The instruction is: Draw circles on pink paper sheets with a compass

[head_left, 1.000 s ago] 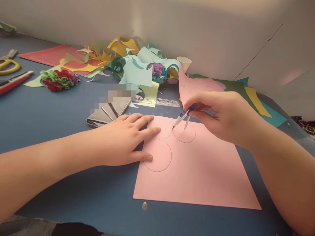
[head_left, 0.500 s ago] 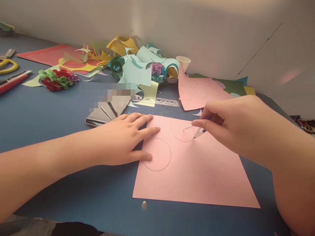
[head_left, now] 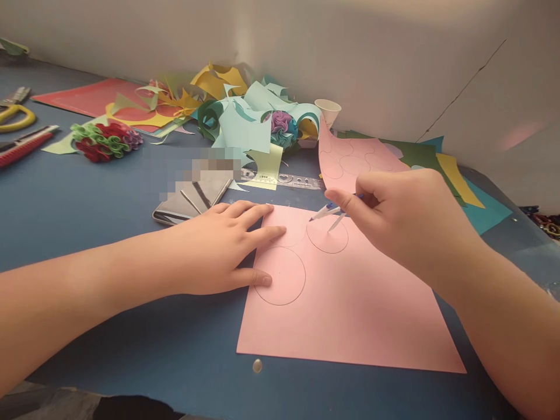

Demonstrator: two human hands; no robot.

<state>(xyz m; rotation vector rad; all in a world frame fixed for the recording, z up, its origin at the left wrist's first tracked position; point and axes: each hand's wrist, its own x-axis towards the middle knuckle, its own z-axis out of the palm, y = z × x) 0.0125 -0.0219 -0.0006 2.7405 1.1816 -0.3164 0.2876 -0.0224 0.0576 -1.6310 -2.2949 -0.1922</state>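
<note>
A sheet of pink paper [head_left: 359, 315] lies flat on the blue table. My left hand [head_left: 231, 245] rests on its left edge, fingers spread, holding nothing. Between the thumb and fingers of my right hand [head_left: 385, 216] is a drawing compass [head_left: 324, 212], pinched near its top. The compass point stands inside a pencilled circle [head_left: 335, 252] near the sheet's far edge, and its pencil leg touches down at the circle's left side. Another drawn circle [head_left: 292, 300] lies below, beside my left thumb. Part of a third outline is covered by my left fingers.
Beyond the sheet lie a clear ruler [head_left: 297, 181], a phone [head_left: 175, 207] and a second pink sheet [head_left: 350, 157] with drawn circles. Paper scraps [head_left: 242, 128] and a paper cup [head_left: 328, 111] sit by the wall. Scissors [head_left: 17, 116] and a red cutter [head_left: 26, 147] are at left.
My right hand has turned the compass, so its pencil leg swung from the circle's right side round to its left. My left hand stays in place on the paper.
</note>
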